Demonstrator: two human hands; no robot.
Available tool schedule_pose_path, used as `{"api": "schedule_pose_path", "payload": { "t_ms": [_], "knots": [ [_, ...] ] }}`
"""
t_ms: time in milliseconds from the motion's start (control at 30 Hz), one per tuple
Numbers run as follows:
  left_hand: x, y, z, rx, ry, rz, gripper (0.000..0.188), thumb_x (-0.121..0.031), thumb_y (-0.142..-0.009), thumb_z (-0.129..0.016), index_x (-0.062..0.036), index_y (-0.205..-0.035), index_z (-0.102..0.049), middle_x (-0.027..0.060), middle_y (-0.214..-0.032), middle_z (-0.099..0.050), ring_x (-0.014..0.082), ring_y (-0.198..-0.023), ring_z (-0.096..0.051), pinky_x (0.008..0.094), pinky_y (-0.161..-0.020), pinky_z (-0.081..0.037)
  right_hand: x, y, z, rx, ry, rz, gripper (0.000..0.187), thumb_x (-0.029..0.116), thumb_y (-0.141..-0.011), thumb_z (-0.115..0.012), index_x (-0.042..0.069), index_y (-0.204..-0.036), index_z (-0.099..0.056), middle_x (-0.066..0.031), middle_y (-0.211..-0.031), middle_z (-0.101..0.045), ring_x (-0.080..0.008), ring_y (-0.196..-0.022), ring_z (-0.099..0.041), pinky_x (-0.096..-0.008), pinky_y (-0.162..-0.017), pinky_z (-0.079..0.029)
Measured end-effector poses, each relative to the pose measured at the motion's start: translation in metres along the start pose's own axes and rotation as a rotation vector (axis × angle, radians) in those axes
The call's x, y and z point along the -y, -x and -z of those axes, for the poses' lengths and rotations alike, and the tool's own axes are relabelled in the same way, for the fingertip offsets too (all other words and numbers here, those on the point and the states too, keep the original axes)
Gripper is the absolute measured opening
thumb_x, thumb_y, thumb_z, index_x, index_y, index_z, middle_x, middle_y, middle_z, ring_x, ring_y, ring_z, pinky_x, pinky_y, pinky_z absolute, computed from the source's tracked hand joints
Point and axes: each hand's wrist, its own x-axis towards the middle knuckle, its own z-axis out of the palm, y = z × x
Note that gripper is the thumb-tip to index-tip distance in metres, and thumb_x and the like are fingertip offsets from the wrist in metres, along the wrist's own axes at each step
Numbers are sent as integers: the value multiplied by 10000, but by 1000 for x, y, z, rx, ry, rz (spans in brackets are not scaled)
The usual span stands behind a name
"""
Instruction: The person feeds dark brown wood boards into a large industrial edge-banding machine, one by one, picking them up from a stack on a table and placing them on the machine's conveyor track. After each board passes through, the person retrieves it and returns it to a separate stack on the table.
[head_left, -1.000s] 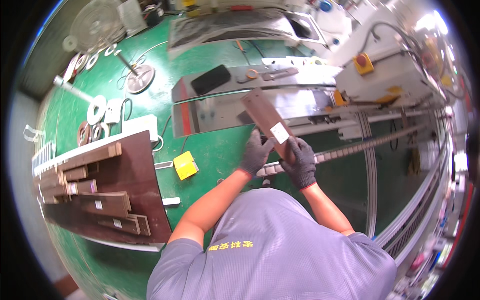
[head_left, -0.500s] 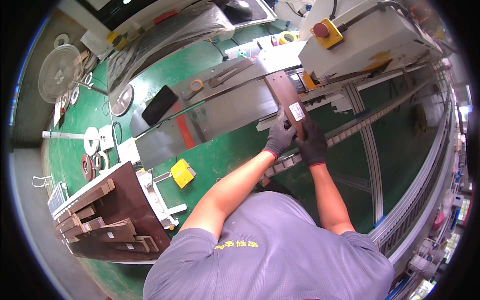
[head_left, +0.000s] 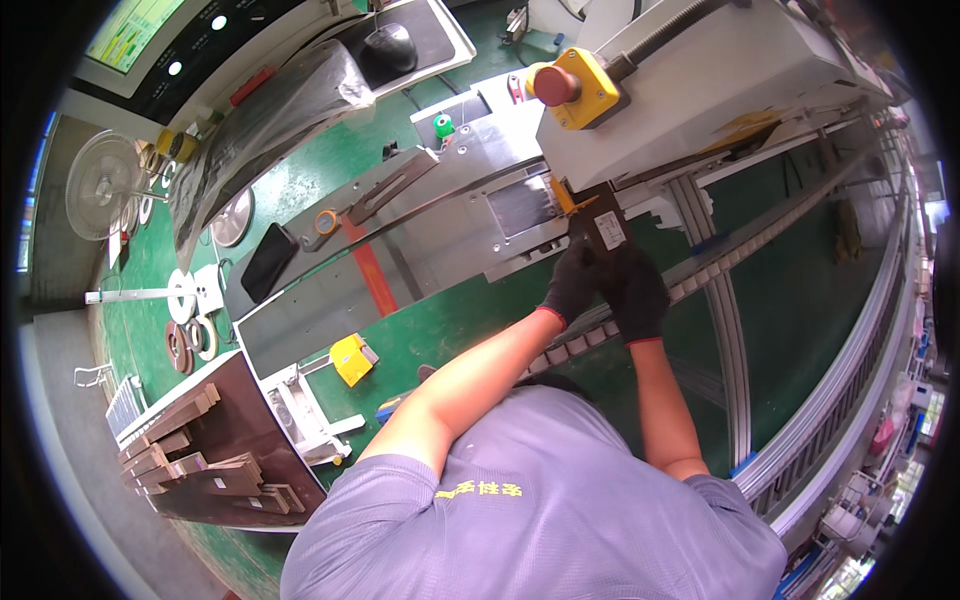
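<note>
A dark brown board (head_left: 594,204) with a white label lies between my gloved hands at the machine's edge. Its far end reaches beside a small yellow-orange part (head_left: 566,195) under the white machine housing (head_left: 690,105). My left hand (head_left: 573,284), in a dark glove with a red cuff, is closed on the board's near left side. My right hand (head_left: 637,296), gloved likewise, grips the near right side. The fingertips are dark against the board and partly hidden. To the left of the board, a dark square plate (head_left: 522,205) is set in the metal bed (head_left: 320,285).
A red stop button on a yellow box (head_left: 590,92) juts from the housing. On the bed lie a black phone (head_left: 268,262) and an orange tape roll (head_left: 326,221). Stacked brown boards (head_left: 222,478) rest on a table at lower left. A yellow pedal (head_left: 352,359) stands on the floor.
The board has moved off the metal bed to the machine's edge, and its far end is now by the housing. Both hands went with it. The whole view has shifted too.
</note>
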Motion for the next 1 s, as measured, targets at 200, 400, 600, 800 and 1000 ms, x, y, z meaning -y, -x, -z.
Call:
{"api": "schedule_pose_path", "payload": {
  "t_ms": [200, 400, 600, 800, 1000],
  "knots": [
    [0, -45, -62, 22, -52, -152, 670, -163, -903, -645, -52, -1478, -321, 177, -1070, -709, 238, -958, -691, 356, -818, -553, -70, -14, 14, 24, 29, -30, 609, 357, -804, -729, 120, -1335, -547, -140, -1239, -608, -330, -1054, -621, -441, -845, -550],
    [-3, -109, -57, 166, -780, -391, 460, -174, -888, -646, 20, -1293, -545, 182, -1051, -714, 250, -977, -687, 368, -848, -545, -146, -53, 1, 145, 180, 68, 641, 334, -810, -735, 79, -1361, -531, -174, -1299, -586, -344, -1207, -537, -468, -1039, -442],
    [-67, 84, 116, -326, -285, -549, 299, -180, -893, -657, 10, -1125, -672, 200, -1093, -691, 323, -1024, -670, 391, -918, -527, -102, -1, -47, 26, 250, -229, 707, 447, -931, -616, 121, -1516, -391, -203, -1523, -392, -358, -1420, -344, -490, -1182, -247],
    [55, 357, 384, -1605, -616, -304, 383, -234, -886, -713, 2, -1164, -596, 218, -1042, -633, 394, -954, -620, 444, -844, -499, 3, 50, -64, -88, -178, 151, 442, 275, -1017, -518, 68, -1408, -528, -195, -1463, -485, -348, -1391, -406, -459, -1155, -304],
    [167, 652, 487, -2449, -185, 711, 543, -311, -857, -628, 40, -1259, -528, 270, -1272, -580, 414, -1156, -580, 491, -945, -475, 114, 50, -42, 152, -218, 219, 579, 325, -981, -584, 18, -1451, -442, -203, -1473, -464, -346, -1387, -410, -420, -1139, -322]
  ]
}}
